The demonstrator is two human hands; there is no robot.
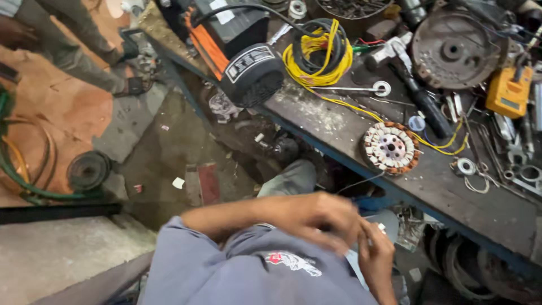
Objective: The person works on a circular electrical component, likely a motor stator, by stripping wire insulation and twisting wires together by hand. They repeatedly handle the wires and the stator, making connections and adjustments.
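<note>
Seen from above, a person in a grey shirt sits low beside a cluttered tabletop [339, 127], both hands brought together in front of the chest. The left hand [319, 217] lies over the right hand [375, 254], and motion blurs both. The fingers [339, 231] of the left hand curl inward. A small pale piece [382, 227] shows at the right fingertips, seemingly pinched there, but I cannot tell what it is or how firmly it is gripped. A thin wire [361, 182] runs from the tabletop edge down toward the hands.

The step in hand looks like fine work on that small piece, held close to the body. It seems to call for a steady pinch and small finger movements.

On the tabletop, well apart from the hands, a wound stator [390, 148] lies flat with yellow leads [319, 53] coiled behind it.
</note>
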